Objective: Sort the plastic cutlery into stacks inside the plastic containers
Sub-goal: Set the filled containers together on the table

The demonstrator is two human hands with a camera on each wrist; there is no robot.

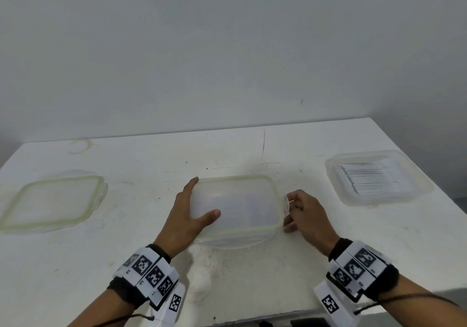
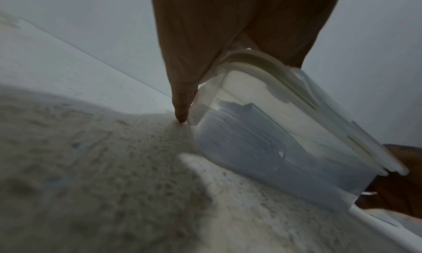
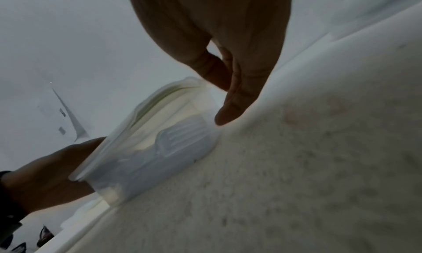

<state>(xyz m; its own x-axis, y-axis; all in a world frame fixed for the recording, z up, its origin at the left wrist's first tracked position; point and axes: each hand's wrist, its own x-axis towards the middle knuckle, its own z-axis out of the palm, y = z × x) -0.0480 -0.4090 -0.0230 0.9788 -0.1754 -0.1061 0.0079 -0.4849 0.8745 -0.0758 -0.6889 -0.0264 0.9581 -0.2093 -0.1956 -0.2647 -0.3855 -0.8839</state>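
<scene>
A clear container (image 1: 240, 235) with a green-sealed lid (image 1: 237, 205) stands at the table's middle front. My left hand (image 1: 204, 197) lies along its left side, fingers straight (image 2: 182, 101) down the wall and thumb pressing on the lid. My right hand (image 1: 290, 210) pinches the lid's white latch flap (image 1: 286, 204) at the right end. Through the container's wall (image 3: 128, 168) a stack of white plastic forks (image 3: 180, 137) shows inside. The container (image 2: 262, 130) also fills the left wrist view, with my right hand (image 2: 399, 184) behind it.
A second clear container (image 1: 419, 187) holding stacked white cutlery (image 1: 366, 177) sits at the right back. A loose green-sealed lid (image 1: 50, 202) lies at the left. The white table (image 1: 227, 276) meets a grey wall behind; its front edge is near my wrists.
</scene>
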